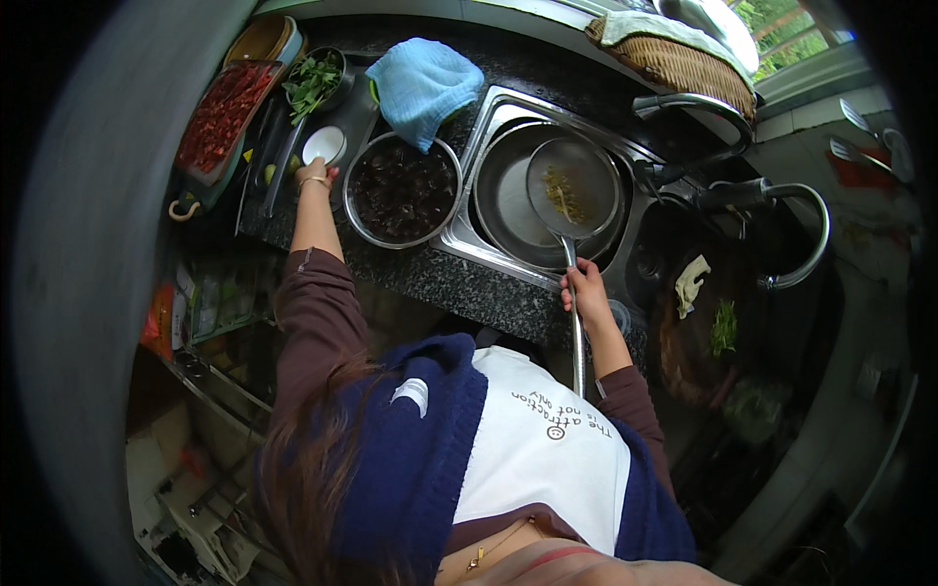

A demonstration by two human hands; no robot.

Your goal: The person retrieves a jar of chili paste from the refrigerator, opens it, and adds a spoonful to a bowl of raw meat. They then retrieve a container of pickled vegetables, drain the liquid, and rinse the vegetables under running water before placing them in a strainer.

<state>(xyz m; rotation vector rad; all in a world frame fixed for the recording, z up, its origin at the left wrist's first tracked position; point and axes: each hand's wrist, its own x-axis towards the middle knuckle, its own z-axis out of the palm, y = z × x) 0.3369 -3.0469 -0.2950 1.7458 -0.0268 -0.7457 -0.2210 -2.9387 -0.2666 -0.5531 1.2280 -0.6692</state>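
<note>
My left hand grips the near rim of a small white bowl, over the metal tray at the left of the counter. The fingers are partly hidden by the bowl and wrist. In my right hand is the long metal handle of a fine-mesh strainer. Yellowish-green bits lie in its mesh. The strainer is above a wide metal pan set in the sink. Between my hands stands a steel bowl holding dark, wet pieces of food.
A blue cloth drapes over something behind the steel bowl. Leafy greens fill a pot beside a container of chopped red peppers. Right of the sink stand a curved faucet and a round wooden board. A wicker basket sits by the window.
</note>
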